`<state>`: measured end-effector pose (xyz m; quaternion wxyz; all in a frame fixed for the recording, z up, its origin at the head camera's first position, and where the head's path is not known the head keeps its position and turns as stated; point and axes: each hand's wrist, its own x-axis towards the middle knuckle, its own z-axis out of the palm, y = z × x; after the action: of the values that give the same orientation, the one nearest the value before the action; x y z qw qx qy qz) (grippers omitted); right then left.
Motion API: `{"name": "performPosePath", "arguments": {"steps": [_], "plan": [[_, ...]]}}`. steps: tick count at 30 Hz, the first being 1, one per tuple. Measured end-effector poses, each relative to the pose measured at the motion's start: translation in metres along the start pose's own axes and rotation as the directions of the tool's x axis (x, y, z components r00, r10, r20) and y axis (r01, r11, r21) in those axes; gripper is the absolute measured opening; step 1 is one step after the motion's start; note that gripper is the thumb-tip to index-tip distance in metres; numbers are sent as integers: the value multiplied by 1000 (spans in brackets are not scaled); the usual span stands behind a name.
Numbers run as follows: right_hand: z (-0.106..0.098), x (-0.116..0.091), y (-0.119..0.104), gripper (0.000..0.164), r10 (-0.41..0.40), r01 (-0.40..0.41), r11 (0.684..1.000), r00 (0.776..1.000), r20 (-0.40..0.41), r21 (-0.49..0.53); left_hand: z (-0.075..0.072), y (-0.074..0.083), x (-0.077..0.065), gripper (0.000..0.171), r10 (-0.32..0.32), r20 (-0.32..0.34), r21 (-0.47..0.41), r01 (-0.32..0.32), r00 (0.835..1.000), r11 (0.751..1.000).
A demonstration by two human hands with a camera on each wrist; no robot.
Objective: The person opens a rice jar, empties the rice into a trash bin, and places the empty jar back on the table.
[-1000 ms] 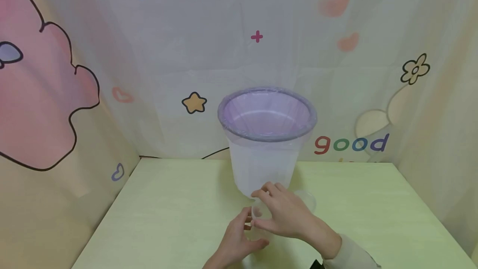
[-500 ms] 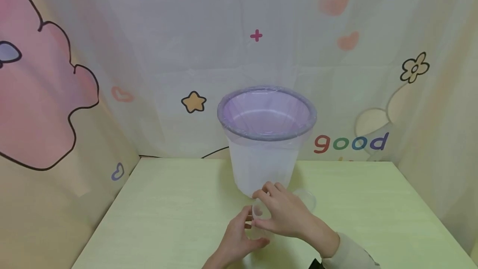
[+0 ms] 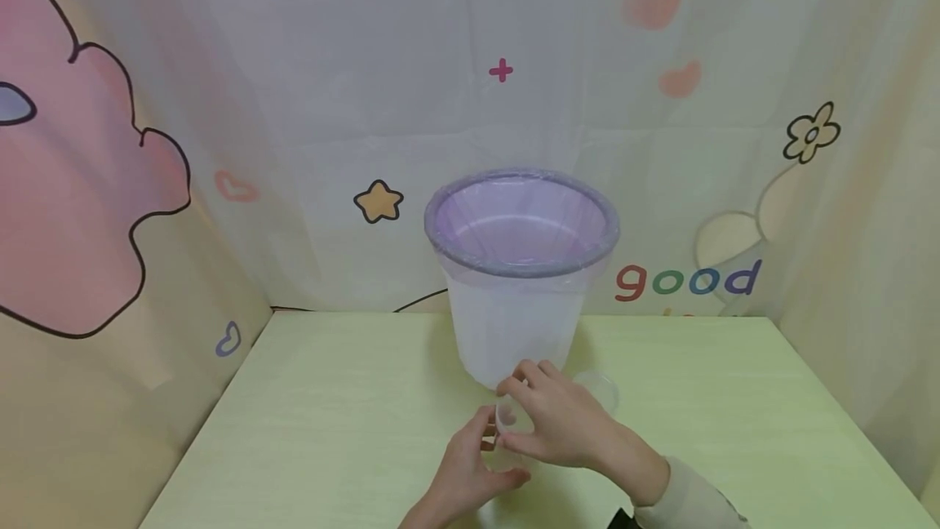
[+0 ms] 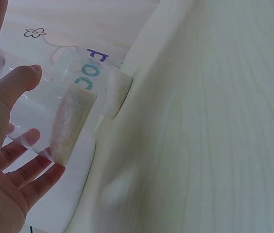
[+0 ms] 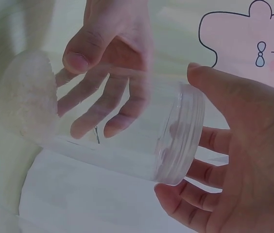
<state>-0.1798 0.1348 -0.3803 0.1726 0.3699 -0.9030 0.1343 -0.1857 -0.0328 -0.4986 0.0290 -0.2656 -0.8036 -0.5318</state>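
My left hand [image 3: 464, 468] holds a clear plastic jar [image 5: 112, 162] by its side, fingers and thumb wrapped about the wall. White grainy stuff [image 4: 74, 124] lies in the jar's bottom. Across the top, my right hand [image 3: 564, 419] grips the clear lid [image 5: 181, 141], thumb on one side and fingers on the other. The lid sits on the jar's mouth. In the head view the hands hide most of this jar. A second clear jar [image 4: 117, 92], with similar white stuff at its base, stands on the table just beyond the right hand.
Behind the hands stands a white bin [image 3: 514, 333] with a purple inside and a clear liner folded over its rim. The pale green table [image 3: 330, 415] reaches back to a printed curtain [image 3: 411, 64], which also hangs at both sides.
Both hands keep nearly the same hold on the jar and lid. The whole head view shifts very slightly; any turn of the lid is too small to tell.
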Motion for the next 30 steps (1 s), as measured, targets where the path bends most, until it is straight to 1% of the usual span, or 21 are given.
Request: {"name": "performPosePath", "arguments": {"steps": [6, 16, 25, 30], "plan": [[1, -1, 1, 37, -21, 20, 1000, 1000, 18, 22, 0, 0, -2, 62, -2, 7, -11, 2, 1000, 1000], [-1, -1, 2, 36, -54, 49, 996, 996, 71, 72, 0, -3, -1, 62, 42, -12, 11, -42, 999, 999], [-1, -4, 5, 40, -130, 121, 987, 989, 77, 109, 2, -3, -2, 62, 12, -1, -15, -12, 1000, 1000], [0, -5, 6, 40, -141, 128, 982, 986, 85, 136, 2, -4, -3, 61, 33, -13, -10, -34, 999, 999]]}}
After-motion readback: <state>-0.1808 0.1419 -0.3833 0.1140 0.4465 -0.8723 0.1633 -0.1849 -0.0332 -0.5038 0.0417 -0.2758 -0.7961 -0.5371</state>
